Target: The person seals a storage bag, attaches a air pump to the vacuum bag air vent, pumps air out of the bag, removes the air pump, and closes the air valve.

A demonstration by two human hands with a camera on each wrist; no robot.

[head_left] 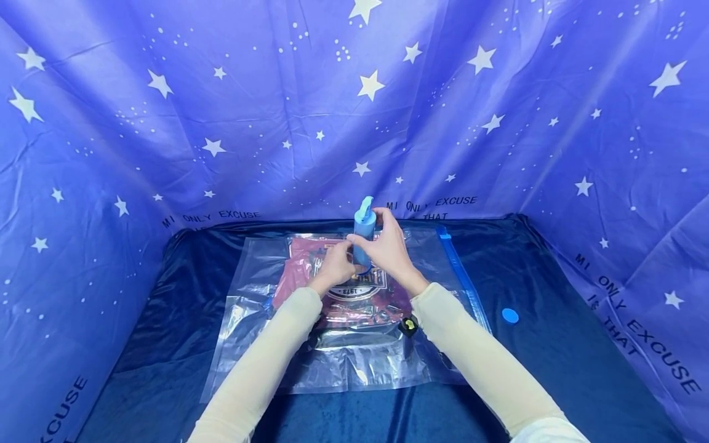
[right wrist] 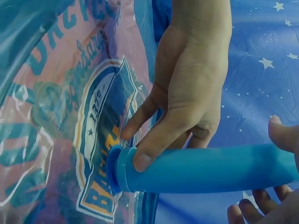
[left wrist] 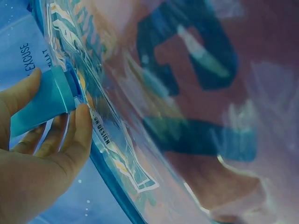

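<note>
Left of centre, my left hand (head_left: 336, 266) pinches the lower end of the blue hand pump (head_left: 364, 229), mid-frame over the clear storage bag (head_left: 360, 366); just right, my right hand (head_left: 391, 247) grips it higher up. Tilting it could let air leak underneath.

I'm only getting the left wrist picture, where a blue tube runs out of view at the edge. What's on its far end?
Observer: From the head view, the blue tube is topped by a light blue handle-like piece.

Visitor: Oh! And is anything holding it higher up?

Observer: Yes, the person's right hand grips it above the left hand.

Visitor: Is there anything lying off to the side?

Observer: A small blue disc lies on the dark blue cloth, to the right of the clear bag.
</note>
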